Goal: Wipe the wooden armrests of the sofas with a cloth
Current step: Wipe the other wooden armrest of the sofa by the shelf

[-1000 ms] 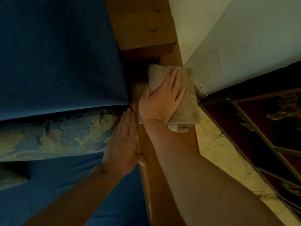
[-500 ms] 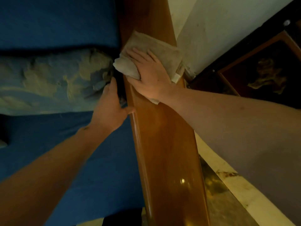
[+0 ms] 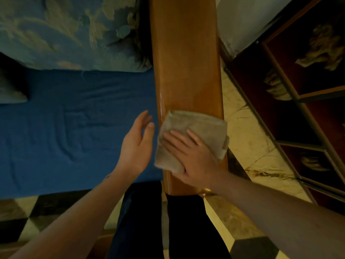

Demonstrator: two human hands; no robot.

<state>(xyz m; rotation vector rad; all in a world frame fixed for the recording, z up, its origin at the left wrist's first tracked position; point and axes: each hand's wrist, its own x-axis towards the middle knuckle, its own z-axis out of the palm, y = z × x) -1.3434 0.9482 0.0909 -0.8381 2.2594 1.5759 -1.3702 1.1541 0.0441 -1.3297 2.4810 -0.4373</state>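
A long polished wooden armrest [image 3: 186,58] runs from the top of the head view down to its front end near the middle. A folded beige cloth [image 3: 201,128] lies across the armrest close to that front end. My right hand [image 3: 192,157] presses flat on the cloth, fingers spread and pointing up-left. My left hand [image 3: 137,144] hovers open over the blue seat just left of the armrest, fingers apart, holding nothing and not touching the wood.
The blue sofa seat [image 3: 74,128] fills the left. A patterned blue-green cushion [image 3: 71,30] lies at the top left. Marble floor [image 3: 248,139] and a dark wooden glass-fronted cabinet [image 3: 302,101] are on the right. My dark trouser legs [image 3: 141,221] stand below the armrest's end.
My right hand slid the cloth along the armrest from its far end to near its front end. My left hand let go of the armrest edge and now hovers open.
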